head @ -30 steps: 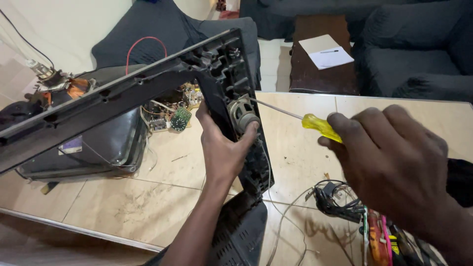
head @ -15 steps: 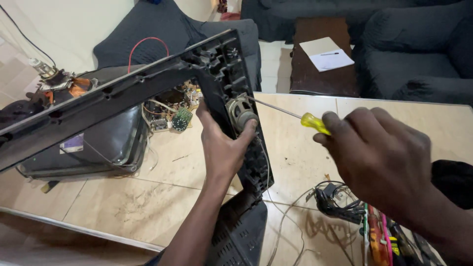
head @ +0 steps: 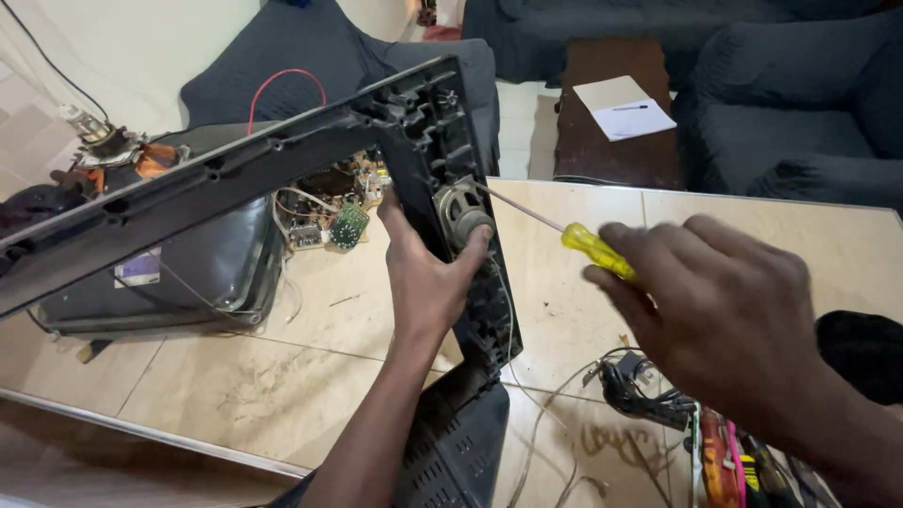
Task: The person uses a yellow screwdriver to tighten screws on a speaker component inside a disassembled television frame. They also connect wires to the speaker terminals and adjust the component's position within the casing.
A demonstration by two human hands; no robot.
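Speaker (head: 463, 214) sits in upright side of black plastic frame (head: 282, 155), raised off tiled floor (head: 564, 310). Your left hand (head: 425, 277) wraps that side, fingers closed on frame edge, thumb beside speaker cone. Your right hand (head: 720, 315) grips yellow-handled screwdriver (head: 594, 249), fingers closed on handle, shaft tip at speaker rim. Risk: tip slips off fastener, punctures cone or jabs your thumb. Frame unsupported; loosen hold and it tips toward picture tube (head: 169, 263) and circuit board (head: 334, 221).
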